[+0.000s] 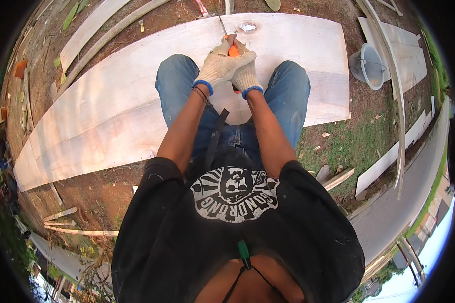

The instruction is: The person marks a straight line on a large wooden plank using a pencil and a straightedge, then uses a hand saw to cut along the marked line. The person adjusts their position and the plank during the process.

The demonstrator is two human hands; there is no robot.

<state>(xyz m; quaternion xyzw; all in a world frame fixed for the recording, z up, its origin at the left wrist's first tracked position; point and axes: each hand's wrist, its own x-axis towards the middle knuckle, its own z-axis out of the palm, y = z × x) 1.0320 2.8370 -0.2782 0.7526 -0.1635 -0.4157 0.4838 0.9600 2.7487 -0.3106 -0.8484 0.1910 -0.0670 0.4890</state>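
Both my hands wear cream knit gloves with blue cuffs and meet close together beyond my knees. My left hand (216, 64) and my right hand (246, 71) wrap around the orange handle of a tool (233, 51). Its narrow metal blade or shaft points away and slightly left; its exact kind I cannot make out. Bare fingertips show at the top of the grip. Beneath my hands and legs lies a long pale wooden sheet (106, 111), tapering at the left, with a knot-like mark (247, 28) near its far edge.
A grey bucket (367, 66) with a wire handle lies tipped beyond the sheet's right end. Long wooden strips (114, 33) lie at the far left, and a bent strip (397, 96) at right. A red-handled tool (201, 7) rests past the far edge. Soil and grass surround the sheet.
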